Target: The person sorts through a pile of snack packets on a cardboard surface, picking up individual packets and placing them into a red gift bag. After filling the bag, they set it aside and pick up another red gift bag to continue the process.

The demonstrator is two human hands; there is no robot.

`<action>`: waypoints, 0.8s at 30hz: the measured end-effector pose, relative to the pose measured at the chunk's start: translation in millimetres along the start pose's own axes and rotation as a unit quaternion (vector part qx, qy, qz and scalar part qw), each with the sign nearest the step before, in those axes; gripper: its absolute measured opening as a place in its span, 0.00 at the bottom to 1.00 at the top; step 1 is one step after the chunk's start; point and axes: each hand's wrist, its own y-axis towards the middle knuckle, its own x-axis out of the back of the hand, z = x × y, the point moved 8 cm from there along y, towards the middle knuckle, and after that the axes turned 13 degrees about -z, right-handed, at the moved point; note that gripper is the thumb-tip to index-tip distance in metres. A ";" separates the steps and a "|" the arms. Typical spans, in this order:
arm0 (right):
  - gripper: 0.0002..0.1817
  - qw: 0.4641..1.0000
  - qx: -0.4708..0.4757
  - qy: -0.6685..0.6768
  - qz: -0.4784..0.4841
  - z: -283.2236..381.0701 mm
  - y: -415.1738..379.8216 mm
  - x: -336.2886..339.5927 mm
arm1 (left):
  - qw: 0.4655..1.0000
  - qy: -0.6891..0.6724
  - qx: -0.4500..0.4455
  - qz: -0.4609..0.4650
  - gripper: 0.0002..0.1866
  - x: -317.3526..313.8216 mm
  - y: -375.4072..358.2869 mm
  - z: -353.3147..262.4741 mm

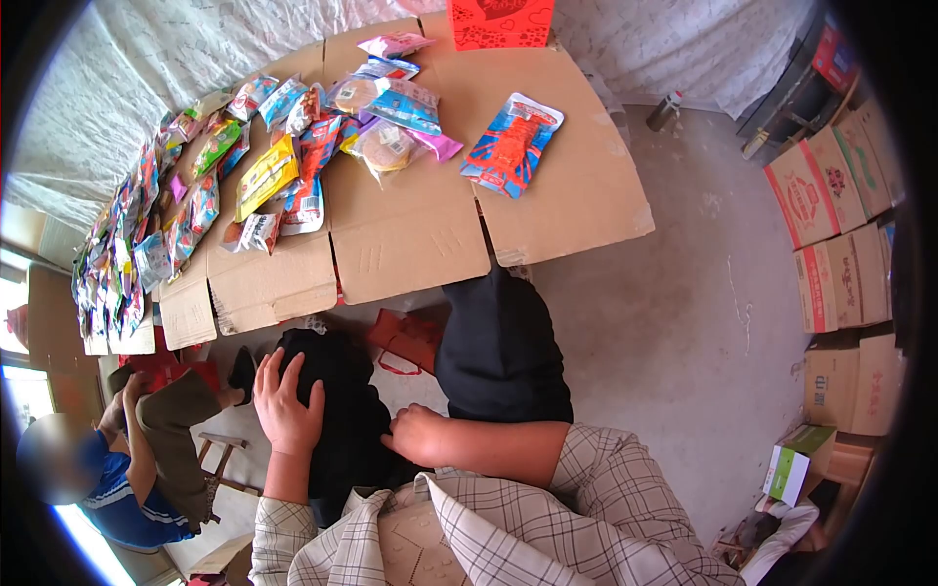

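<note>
My left hand [289, 402] lies on my left knee, palm down with its fingers spread, holding nothing. My right hand [417, 436] rests in my lap against the black trousers [503, 356], its fingers curled in and partly hidden; no object shows in it. Beyond my knees stands a cardboard-covered table [401, 259]. Nearest on it are a yellow snack packet [267, 178], a small clear-and-white packet [252, 233] and a red-and-blue pouch [513, 145]. Neither hand touches these packets.
More snack packets [127, 234] heap up along the table's left part. A red gift bag [500, 21] stands at the far edge, and another red bag [405, 337] is below the table. Someone in a blue shirt [132, 503] sits at left. Cardboard boxes [845, 278] are stacked at right.
</note>
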 end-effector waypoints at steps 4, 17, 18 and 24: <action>0.15 1.000 0.003 0.001 -0.001 -0.1 -0.5 1.9 | 1.000 0.001 -0.003 -0.002 0.26 -0.8 -0.2 0.8; 0.16 1.000 -0.005 0.016 0.021 0.7 2.0 0.8 | 1.000 -0.011 0.008 0.002 0.26 0.6 -0.7 2.7; 0.16 1.000 -0.005 0.016 0.021 1.0 2.2 0.0 | 1.000 -0.011 0.009 0.002 0.26 1.1 -1.0 2.8; 0.20 0.999 -0.007 0.011 0.040 0.6 2.4 -0.6 | 1.000 -0.010 0.010 -0.002 0.26 2.3 -1.6 4.2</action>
